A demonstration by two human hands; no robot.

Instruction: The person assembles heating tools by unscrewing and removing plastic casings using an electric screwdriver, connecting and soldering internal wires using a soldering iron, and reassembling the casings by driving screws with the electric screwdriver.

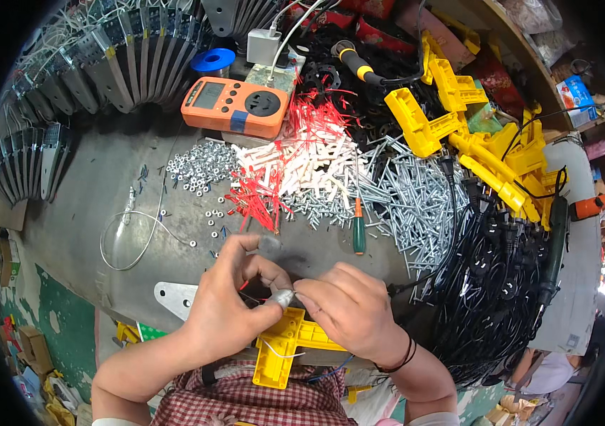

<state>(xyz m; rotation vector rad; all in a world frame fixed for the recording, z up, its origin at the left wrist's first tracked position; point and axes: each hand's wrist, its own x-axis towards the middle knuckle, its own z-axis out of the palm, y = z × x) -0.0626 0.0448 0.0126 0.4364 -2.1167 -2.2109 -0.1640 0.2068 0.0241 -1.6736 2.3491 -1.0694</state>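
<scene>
Near the bench's front edge, my left hand point(235, 298) is closed in a pinch, with a bit of thin red wire point(245, 285) showing between its fingers. Its thumb tip is covered in something silvery. Close beside it, my right hand point(349, 305) pinches at the same spot; what its fingertips grip is too small to make out. Under both hands lies an open yellow plastic housing point(274, 362), with a short white wire point(282, 353) across it. A flat metal plate with holes point(175, 297) rests left of my left hand.
Beyond my hands are heaps of screws point(416, 206), white pieces point(317, 163) and nuts point(203, 167). A green-handled screwdriver point(359, 231) lies among them. Behind stands an orange meter point(235, 106). Black plug cords point(494, 284) and yellow housings point(416, 124) crowd the right; metal plates point(111, 67) line the far left.
</scene>
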